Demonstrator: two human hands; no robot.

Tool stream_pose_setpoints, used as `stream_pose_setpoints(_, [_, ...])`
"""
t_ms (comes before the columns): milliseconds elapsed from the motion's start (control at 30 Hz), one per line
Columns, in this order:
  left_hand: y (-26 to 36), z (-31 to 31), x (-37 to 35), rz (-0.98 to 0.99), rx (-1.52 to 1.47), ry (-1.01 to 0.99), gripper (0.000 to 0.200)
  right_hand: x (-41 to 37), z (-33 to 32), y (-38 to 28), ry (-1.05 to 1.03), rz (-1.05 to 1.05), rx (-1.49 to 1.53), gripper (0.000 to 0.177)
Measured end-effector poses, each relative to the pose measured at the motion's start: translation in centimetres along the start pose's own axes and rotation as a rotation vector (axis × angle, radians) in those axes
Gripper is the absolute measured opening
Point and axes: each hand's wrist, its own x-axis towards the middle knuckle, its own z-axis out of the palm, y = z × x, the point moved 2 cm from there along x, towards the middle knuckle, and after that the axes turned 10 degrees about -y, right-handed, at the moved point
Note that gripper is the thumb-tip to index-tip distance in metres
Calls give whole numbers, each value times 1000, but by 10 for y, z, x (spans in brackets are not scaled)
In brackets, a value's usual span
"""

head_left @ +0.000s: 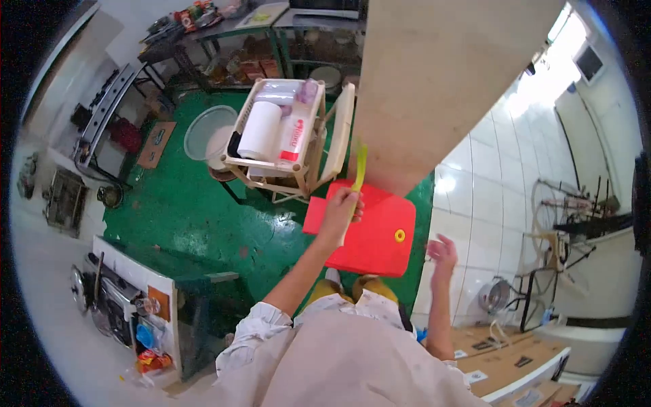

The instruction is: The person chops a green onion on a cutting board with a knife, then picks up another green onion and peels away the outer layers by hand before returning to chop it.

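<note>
Counter [163, 319]: far left of the red stool [376, 234]. We see pans and bottles crowded at its edge, probably to keep them within reach.
Basin [200, 132]: up and left of the stool, on the green floor [183, 210].
Rack [271, 166]: just up-left of the stool. A white roll [260, 129] stands upright in it, wedged by its neighbours.
Left hand [342, 203]: over the stool's upper left corner, fingers [354, 198] wrapped tight round a yellow-green strip [359, 166].
Strip: upright above the stool and gripped low, which we judge leaves its long upper end free beside the pillar [434, 81].
Right hand [442, 252]: just right of the stool and clear of it, fingers spread and holding nothing. We think it is raised for balance.
</note>
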Motion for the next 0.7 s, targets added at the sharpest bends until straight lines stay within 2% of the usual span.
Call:
stream_pose_setpoints(67, [-17,9,15,115,-46,39,17,17,52,-7,-263,-44,54,34])
stream_pose_setpoints(133, [-22,21,15,197,-59,134,19,17,104,-28,-445,-160,-61,34])
stream_pose_setpoints(200, [-17,30,8,255,-207,213,20,14,143,-31,-521,-150,-202,28])
stream_pose_setpoints(267, [5,29,-17,78,-148,248,20,21,163,-15,-749,-153,-212,22])
stream_pose_setpoints(367, [-14,-8,-26,232,-85,334,19,16,190,15,-834,-157,-256,16])
stream_pose_setpoints(433, [-19,-42,-45,123,-122,422,19,-1,209,12,-992,60,-126,15])
stream_pose_setpoints(533, [-26,-98,-69,216,-66,453,20,-20,249,12,-1079,145,-251,14])
stream_pose_setpoints(567, [-23,-116,-79,120,-66,459,21,-22,265,23,-1149,151,-208,17])
stream_pose_setpoints(600, [-16,-131,-88,129,-68,473,21,-24,282,29,-1166,148,-211,17])
stream_pose_setpoints(700, [-9,-194,-112,202,-199,558,19,-30,341,50,-1236,208,-270,20])
